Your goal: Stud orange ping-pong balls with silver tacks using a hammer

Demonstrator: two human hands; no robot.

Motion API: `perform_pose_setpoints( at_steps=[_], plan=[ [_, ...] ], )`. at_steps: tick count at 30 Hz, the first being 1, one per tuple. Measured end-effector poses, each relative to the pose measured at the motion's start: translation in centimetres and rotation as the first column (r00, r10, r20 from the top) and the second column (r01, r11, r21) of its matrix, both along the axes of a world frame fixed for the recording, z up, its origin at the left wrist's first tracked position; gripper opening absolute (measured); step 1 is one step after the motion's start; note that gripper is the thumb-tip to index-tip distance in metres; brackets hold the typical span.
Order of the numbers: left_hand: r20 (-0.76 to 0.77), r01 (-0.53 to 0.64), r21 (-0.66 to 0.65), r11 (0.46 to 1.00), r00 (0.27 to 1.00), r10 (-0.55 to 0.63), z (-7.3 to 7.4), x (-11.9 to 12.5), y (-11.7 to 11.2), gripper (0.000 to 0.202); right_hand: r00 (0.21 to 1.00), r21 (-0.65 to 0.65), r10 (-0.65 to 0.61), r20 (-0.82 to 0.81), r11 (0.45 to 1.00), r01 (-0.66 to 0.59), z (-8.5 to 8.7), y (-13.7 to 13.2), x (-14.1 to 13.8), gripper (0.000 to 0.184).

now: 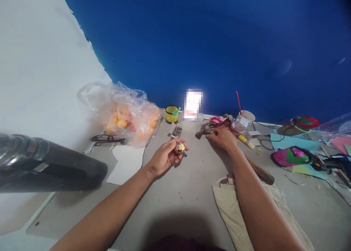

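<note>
From my remote seat I see a grey tabletop (181,210) carrying a clear plastic bag (131,113) at ten o'clock, black-rimmed yellow container (170,116) near twelve, yellow tube (246,141) at two, beige cloth (229,207) at four, white sheet (126,165) at nine.

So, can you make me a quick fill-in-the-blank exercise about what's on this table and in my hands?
1. The left hand holds a shiny, round ____.
2. The right hand grips a ____.
3. The wall straight ahead, behind the table, is ____.
4. The clear plastic bag lies to the ____ of the yellow container.

Missing words: ball; hammer; blue; left.
</note>
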State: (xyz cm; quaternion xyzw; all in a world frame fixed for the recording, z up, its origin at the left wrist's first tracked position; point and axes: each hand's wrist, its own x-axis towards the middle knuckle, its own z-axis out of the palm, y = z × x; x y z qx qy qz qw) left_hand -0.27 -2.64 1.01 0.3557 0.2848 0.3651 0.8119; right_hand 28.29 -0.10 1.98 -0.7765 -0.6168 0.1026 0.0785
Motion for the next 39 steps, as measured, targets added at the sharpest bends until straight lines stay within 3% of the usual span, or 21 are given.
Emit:
perform_pose_setpoints(
  at_steps=[3, 8, 11, 16, 20, 25, 28, 30, 33, 37, 39],
  plan=[
    [0.031, 0.009, -0.050, 0.999, 1.000, -0.007, -0.1, 0.0, 0.2, 0.053, 0.998, 0.007, -0.061, -0.015, 0.998, 0.061, 0.2, -0.1, -0.3, 0.027],
    [-0.029, -0.033, -0.030, 0.999, 0.999, 0.032, -0.2, 0.0, 0.3, 0.033, 0.998, 0.016, -0.057, -0.028, 0.998, 0.058, 0.4, -0.3, -0.6, 0.030],
    [-0.013, -0.049, -0.055, 0.997, 0.999, 0.048, -0.4, -0.1, 0.5, 0.031, 0.998, 0.010, -0.054, -0.036, 0.998, 0.054, 0.4, -0.3, -0.5, 0.031],
    [0.154, -0.042, -0.226, 0.973, 0.985, 0.078, -0.5, -0.4, 1.1, 0.031, 0.999, 0.003, -0.032, -0.036, 0.999, 0.032, 0.3, -0.3, -0.5, 0.032],
    [0.190, -0.036, -0.333, 0.942, 0.976, 0.105, -0.1, -0.6, 1.4, 0.029, 0.999, 0.006, -0.021, -0.024, 1.000, 0.022, 0.1, -0.3, -0.3, 0.033],
    [0.229, -0.038, -0.397, 0.917, 0.964, 0.139, 0.3, -0.8, 1.6, 0.024, 0.996, 0.236, -0.086, -0.023, 0.968, 0.089, 1.2, -0.4, -0.6, 0.034],
    [0.259, -0.049, -0.425, 0.904, 0.950, 0.174, 0.4, -0.7, 1.6, 0.019, 0.997, 0.239, -0.035, -0.071, 0.970, 0.051, 3.1, -0.1, -2.2, 0.027],
    [0.264, -0.073, -0.437, 0.896, 0.942, 0.206, 0.3, -0.6, 1.6, 0.016, 0.993, 0.140, 0.102, -0.052, 0.986, -0.094, 4.5, 0.6, -3.9, 0.023],
    [0.235, -0.122, -0.436, 0.892, 0.941, 0.243, 0.2, -0.5, 1.5, 0.010, 0.966, 0.055, 0.258, -0.020, 0.965, -0.256, 5.8, 1.9, -7.0, 0.018],
    [0.221, -0.146, -0.452, 0.880, 0.937, 0.269, 0.2, -0.8, 1.8, 0.008, 0.947, 0.069, 0.320, 0.011, 0.945, -0.320, 5.0, 3.2, -10.5, 0.019],
    [0.226, -0.156, -0.488, 0.859, 0.928, 0.297, 0.1, -1.0, 2.1, 0.022, 0.952, 0.082, 0.307, -0.010, 0.949, -0.305, 3.7, 3.4, -11.3, 0.021]
  ],
)
